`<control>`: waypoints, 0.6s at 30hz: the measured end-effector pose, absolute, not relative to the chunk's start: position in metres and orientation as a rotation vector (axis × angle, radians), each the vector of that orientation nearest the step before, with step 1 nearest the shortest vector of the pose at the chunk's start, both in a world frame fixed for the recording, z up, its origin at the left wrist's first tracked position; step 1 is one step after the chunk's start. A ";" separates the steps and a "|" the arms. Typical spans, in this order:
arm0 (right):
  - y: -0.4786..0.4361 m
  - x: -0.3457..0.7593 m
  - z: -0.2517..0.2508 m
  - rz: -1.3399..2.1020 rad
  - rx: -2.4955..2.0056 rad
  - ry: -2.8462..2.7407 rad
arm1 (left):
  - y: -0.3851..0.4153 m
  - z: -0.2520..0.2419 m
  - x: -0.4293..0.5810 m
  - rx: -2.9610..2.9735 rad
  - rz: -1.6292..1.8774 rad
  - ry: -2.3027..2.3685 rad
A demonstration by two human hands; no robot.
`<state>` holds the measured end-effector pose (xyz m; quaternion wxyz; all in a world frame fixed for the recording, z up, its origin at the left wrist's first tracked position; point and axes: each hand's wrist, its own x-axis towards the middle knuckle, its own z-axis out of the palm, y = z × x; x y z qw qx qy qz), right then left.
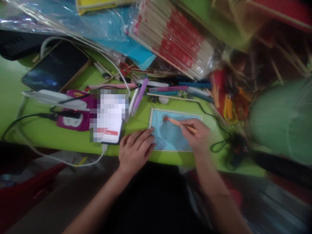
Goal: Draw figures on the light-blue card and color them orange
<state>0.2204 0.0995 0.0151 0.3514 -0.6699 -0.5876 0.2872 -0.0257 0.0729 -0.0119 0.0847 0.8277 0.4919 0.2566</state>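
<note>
A blue picture card (175,141) with a pale stick border lies on the green table, bearing a dark line drawing that includes a small reddish-brown round patch (166,119). My right hand (196,134) is closed around a slim orange pen (176,122); its tip meets the card at or beside that patch. Resting at the card's left edge is my left hand (136,146), palm down, fingers stretched out and holding nothing. The picture is blurred, so fine lines of the drawing are unclear.
Left of the card are a lit phone (110,120) on a white cable and a purple power strip (73,120). Pens (168,88) and wrapped sticks (175,39) lie behind. A green round container (282,120) and black cord (219,146) are at the right.
</note>
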 end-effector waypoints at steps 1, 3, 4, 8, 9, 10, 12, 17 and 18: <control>0.100 0.220 0.015 0.744 -1.739 -1.503 | 0.073 -0.012 -0.026 2.477 0.764 1.468; 0.100 0.220 0.015 0.750 -1.733 -1.493 | 0.074 -0.011 -0.025 2.490 0.762 1.472; 0.099 0.220 0.014 0.752 -1.724 -1.499 | 0.074 -0.011 -0.025 2.493 0.763 1.475; 0.099 0.221 0.014 0.759 -1.711 -1.506 | 0.074 -0.012 -0.025 2.498 0.761 1.479; 0.099 0.221 0.014 0.756 -1.714 -1.497 | 0.074 -0.012 -0.025 2.499 0.757 1.477; 0.099 0.221 0.014 0.755 -1.716 -1.490 | 0.073 -0.012 -0.025 2.500 0.756 1.477; 0.099 0.221 0.013 0.757 -1.710 -1.480 | 0.073 -0.012 -0.025 2.500 0.755 1.475; 0.098 0.223 0.011 0.803 -1.697 -1.470 | 0.074 -0.011 -0.025 2.491 0.757 1.478; 0.098 0.223 0.010 0.803 -1.704 -1.461 | 0.074 -0.011 -0.025 2.490 0.760 1.478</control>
